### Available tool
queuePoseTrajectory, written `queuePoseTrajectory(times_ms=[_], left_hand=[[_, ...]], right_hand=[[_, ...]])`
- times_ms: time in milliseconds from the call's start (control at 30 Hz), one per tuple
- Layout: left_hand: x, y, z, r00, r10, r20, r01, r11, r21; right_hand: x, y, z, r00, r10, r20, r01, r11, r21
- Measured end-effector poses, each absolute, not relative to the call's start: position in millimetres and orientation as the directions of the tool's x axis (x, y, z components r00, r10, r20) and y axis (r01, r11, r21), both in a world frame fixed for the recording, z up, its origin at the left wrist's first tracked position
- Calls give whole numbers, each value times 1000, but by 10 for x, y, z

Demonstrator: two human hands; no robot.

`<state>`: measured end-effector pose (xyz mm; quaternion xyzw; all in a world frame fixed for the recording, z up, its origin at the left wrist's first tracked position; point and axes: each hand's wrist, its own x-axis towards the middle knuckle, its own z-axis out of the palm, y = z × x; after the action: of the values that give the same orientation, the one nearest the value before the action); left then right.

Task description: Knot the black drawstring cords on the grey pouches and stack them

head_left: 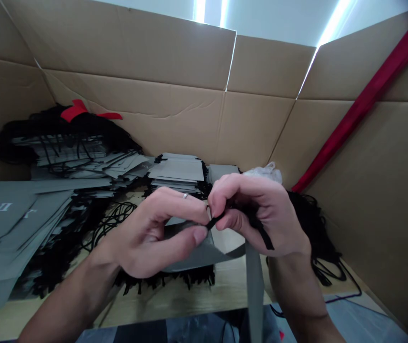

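In the middle of the head view, my left hand (150, 233) pinches a short black cord (215, 220) between thumb and forefinger. My right hand (264, 209) grips the same cord just to the right, with its fingertips close to my left ones. A loose black end hangs below the right palm. Behind and under both hands is a grey paper bag (196, 255), its top edge spread apart and one grey side strip dropping past the table edge. My fingers hide where the cord meets the paper.
Flat grey bags with black cords lie in a stack (7, 228) at the left, with another stack (177, 169) behind my hands. A heap of black cords (307, 224) sits at the right. Cardboard walls (154, 105) enclose the wooden table (175, 305); a red strip (361, 105) slants down one.
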<state>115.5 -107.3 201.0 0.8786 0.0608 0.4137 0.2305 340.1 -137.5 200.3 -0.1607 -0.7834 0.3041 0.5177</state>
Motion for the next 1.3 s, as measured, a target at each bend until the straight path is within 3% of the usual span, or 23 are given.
queuePoseTrajectory(times_ms=[67, 200, 300, 400, 633, 867, 967, 1167, 1300], left_hand=[[1125, -1048, 2022, 689, 268, 673, -140, -862, 487], [1092, -1022, 2023, 654, 395, 645, -49, -829, 558], [1093, -1015, 2005, 675, 446, 587, -16, -787, 616], [1110, -1015, 1997, 704, 446, 553, -19, -766, 642], [1165, -1000, 1987, 725, 471, 502, 3, -731, 682], [1169, -977, 1973, 803, 470, 367, -48, -561, 826], [1200, -1061, 1989, 756, 486, 439, -40, -635, 772], [1277, -1207, 1970, 641, 320, 697, -111, -861, 497], [1285, -1235, 1922, 587, 288, 757, -143, -883, 447]], right_hand=[[3367, -1377, 2001, -411, 571, 710, -98, 747, -658], [3352, -1363, 2002, -394, 568, 723, -62, 768, -638], [3384, -1338, 2005, -412, 514, 752, 26, 832, -554], [3408, -1317, 2008, -423, 455, 784, 71, 879, -472], [3394, -1341, 1999, -386, 512, 768, 148, 855, -496], [3397, -1326, 2011, -409, 464, 786, 106, 879, -464], [3402, -1311, 2001, -400, 508, 763, 39, 841, -540], [3357, -1290, 1982, -407, 558, 723, -238, 699, -674], [3327, -1258, 1954, -403, 604, 688, -346, 595, -725]])
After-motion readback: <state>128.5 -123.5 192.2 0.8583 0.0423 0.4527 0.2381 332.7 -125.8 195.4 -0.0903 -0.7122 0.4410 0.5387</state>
